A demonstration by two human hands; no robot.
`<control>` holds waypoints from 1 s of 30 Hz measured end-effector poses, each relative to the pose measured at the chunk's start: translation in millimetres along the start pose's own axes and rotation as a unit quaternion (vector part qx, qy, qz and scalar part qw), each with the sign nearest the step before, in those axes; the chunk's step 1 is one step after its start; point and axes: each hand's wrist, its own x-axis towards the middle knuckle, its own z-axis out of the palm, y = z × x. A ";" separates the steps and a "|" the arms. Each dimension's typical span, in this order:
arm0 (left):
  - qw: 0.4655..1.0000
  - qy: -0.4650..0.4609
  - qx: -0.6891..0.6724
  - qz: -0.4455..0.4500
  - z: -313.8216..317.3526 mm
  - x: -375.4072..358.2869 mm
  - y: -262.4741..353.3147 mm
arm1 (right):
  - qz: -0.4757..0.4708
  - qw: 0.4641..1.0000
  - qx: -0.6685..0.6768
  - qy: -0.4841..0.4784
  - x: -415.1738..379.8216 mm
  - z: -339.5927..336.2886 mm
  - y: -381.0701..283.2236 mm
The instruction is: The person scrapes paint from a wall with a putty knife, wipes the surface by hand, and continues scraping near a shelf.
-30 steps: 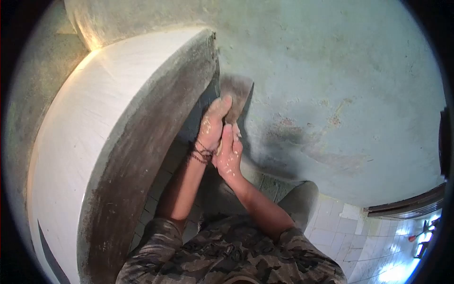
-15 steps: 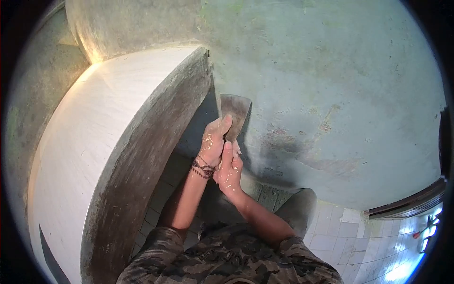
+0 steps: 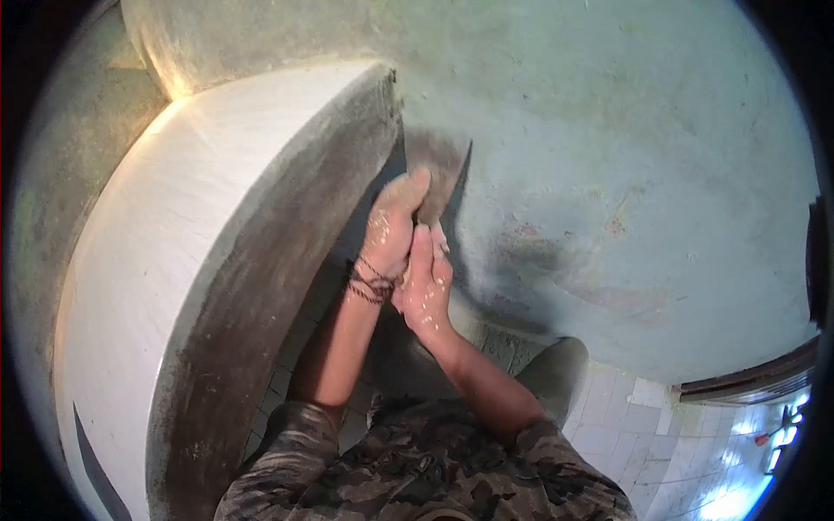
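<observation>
A wide, flat-bladed scraper (image 3: 446,165) points away from me, its blade against or very close to the green wall (image 3: 608,122). My right hand (image 3: 426,286) is closed around its lower end, thumb pointing along the tool; the handle is hidden. From the left, my left hand (image 3: 391,221) grips the scraper, with the thumb lying over the blade. The two hands touch at the palms. Pale flecks stick to both of them, and a dark braided bracelet (image 3: 369,285) circles the left wrist.
At left, a white-topped slab (image 3: 200,182) with a rough dark edge (image 3: 252,286) runs beside my left arm. The wall has scuffed, stained patches (image 3: 530,243). Pale floor tiles (image 3: 608,417) and a dark wooden frame (image 3: 747,378) appear at lower right.
Both hands and the scraper have moved up the view, along the wall. The blade has gone from sharp to slightly blurred. The grip looks the same.
</observation>
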 end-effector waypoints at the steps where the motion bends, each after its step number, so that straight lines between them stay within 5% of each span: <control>1: 1.000 -0.002 -0.010 -0.003 -0.1 -1.7 -5.7 | -0.009 1.000 0.001 -0.003 -0.5 1.8 11.2; 4: 0.999 0.010 -0.041 -0.018 -7.9 -4.3 -42.1 | 0.068 0.955 0.282 0.063 -19.5 3.9 28.9; 7: 0.999 -0.004 -0.053 -0.005 1.2 5.3 -23.4 | 0.052 0.991 0.123 -0.004 -12.6 -14.4 -1.6; 9: 0.997 -0.016 -0.079 0.012 7.0 -1.2 -16.8 | 0.145 0.983 0.112 -0.027 -11.3 -23.4 -21.6; 15: 0.972 0.013 -0.219 -0.081 15.9 -14.0 -82.4 | 0.010 0.999 0.010 -0.050 -39.5 -74.2 16.0; 19: 0.972 0.012 -0.192 -0.135 6.8 -25.5 -121.5 | 0.153 0.983 0.104 -0.023 -61.0 -87.0 29.0; 24: 0.993 0.000 -0.115 0.003 -2.8 -14.2 -138.8 | 0.141 0.981 0.120 -0.054 -57.1 -99.5 39.9; 28: 0.982 -0.036 -0.174 -0.062 3.5 -21.2 -120.9 | 0.108 0.986 0.125 -0.033 -58.7 -84.5 85.8; 30: 0.994 0.000 -0.084 -0.075 0.1 -25.8 -129.4 | 0.099 0.985 0.139 -0.007 -56.2 -74.0 87.0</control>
